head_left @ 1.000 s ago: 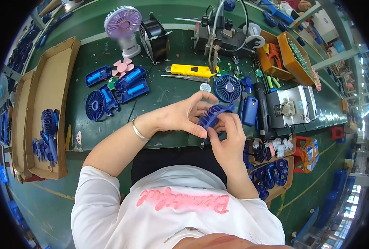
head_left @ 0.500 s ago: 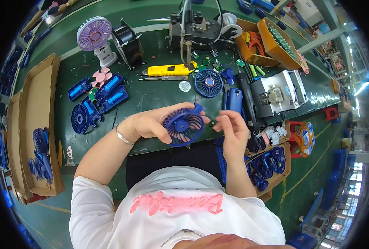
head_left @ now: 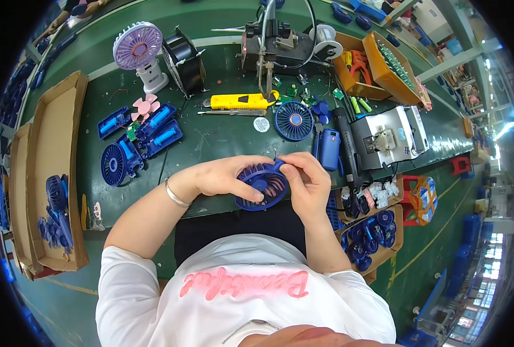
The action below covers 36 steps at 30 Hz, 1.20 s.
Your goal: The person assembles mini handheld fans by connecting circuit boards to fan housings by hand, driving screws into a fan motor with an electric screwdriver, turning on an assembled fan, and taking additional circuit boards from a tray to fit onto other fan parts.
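Note:
My left hand (head_left: 217, 176) grips a round blue fan housing (head_left: 275, 189) over the front of the bench, its thumb across the slatted ring. The short neck of the housing points away from me. At that neck, my right hand (head_left: 310, 186) is closed in a pinch; its fingertips hide whatever is between them. Just beyond lie a round blue fan grille (head_left: 294, 121) and a blue handle shell (head_left: 329, 149). A silvery round disc (head_left: 261, 124) rests left of the grille.
Farther back are a yellow utility knife (head_left: 239, 102), a screwdriver (head_left: 231, 113) and a soldering stand (head_left: 268, 52). Opened blue fan parts (head_left: 113, 164) and a lilac fan (head_left: 138, 49) occupy the left. Cardboard trays (head_left: 72, 168) flank the bench; a box of blue parts (head_left: 398, 246) stands right.
My right hand has moved left and in to the neck of the fan housing, its fingers closing there. The left hand still holds the housing, now tilted a little differently.

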Motion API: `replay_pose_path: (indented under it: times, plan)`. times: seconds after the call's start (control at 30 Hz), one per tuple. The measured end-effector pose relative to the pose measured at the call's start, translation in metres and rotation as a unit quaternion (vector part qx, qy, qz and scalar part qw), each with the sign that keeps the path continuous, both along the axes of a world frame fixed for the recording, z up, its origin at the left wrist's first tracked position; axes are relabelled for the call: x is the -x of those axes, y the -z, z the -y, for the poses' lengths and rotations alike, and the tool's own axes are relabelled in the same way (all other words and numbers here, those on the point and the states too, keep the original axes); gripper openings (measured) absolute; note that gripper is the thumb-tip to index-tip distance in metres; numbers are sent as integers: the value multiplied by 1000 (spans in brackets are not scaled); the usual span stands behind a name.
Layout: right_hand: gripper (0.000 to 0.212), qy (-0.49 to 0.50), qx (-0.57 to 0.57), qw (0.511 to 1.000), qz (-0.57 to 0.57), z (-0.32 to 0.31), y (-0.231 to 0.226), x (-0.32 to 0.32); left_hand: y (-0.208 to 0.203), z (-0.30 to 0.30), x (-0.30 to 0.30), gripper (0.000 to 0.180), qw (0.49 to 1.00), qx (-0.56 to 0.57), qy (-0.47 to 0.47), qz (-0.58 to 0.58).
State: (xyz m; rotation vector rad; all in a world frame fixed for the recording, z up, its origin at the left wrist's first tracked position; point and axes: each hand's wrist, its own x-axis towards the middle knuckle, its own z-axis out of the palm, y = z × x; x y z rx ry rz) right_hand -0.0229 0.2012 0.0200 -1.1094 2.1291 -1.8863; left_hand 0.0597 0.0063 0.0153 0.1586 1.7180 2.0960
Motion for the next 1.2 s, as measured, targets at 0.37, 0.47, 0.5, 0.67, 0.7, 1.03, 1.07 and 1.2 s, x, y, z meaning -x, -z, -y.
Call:
replay_pose_path:
  times: [0.37, 0.47, 0.5, 0.67, 0.7, 1.03, 1.07, 1.2]
  plan:
    - [13, 104, 64, 992, 23, -2, 11, 17, -11, 5, 3, 76, 968, -245, -38, -49]
    - [18, 188, -37, 975, -109, -13, 16, 55, -10, 3, 4, 73, 969, -238, -35, -56]
    - [19, 226, -97, 952, -183, -8, 8, 55, -9, 4, 3, 70, 978, -206, -22, -34]
    - [18, 129, -104, 956, -240, 3, 13, 35, -7, 13, 8, 42, 967, -156, 185, -74]
    - [18, 59, -126, 968, -209, 9, 15, 26, -5, 13, 9, 42, 953, -162, 244, -74]
    - [58, 27, -225, 920, -319, 85, 22, 15, 2, 22, 5, 38, 929, -134, 319, -130]
    - [58, 37, -223, 922, -316, 84, 22, 13, 3, 21, 6, 39, 928, -144, 321, -118]
    - [41, 60, -254, 924, -280, 83, 20, 11, 0, 20, 3, 37, 928, -152, 322, -111]
